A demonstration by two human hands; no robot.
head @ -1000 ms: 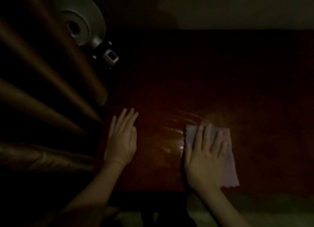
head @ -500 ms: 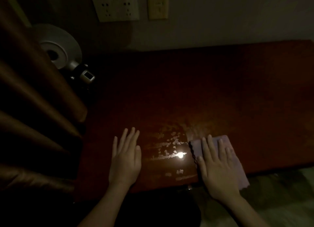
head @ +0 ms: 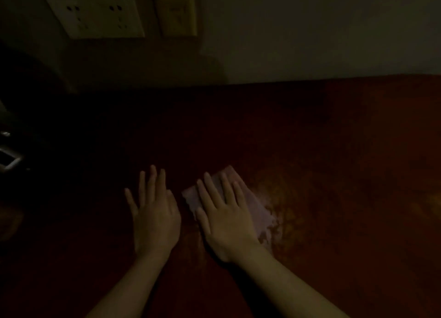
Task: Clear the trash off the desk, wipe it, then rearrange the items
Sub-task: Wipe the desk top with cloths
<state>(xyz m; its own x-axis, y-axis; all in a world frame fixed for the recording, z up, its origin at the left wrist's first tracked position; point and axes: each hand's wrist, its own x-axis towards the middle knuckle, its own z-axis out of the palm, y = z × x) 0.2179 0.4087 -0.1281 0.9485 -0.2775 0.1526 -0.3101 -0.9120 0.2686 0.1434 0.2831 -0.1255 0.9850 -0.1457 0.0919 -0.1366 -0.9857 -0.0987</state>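
Apparently flat, the right hand presses the cloth beside the open, empty left hand.

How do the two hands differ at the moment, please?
The right hand presses a pale cloth onto the desk; the left hand rests directly on it. The right hand's fingers angle leftward; the left hand's point straight ahead. Both lie flat, fingers straight.

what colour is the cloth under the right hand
Pale pinkish-lilac cloth, pressed flat by the right hand on the dark reddish-brown desk; seen in the dim head view.
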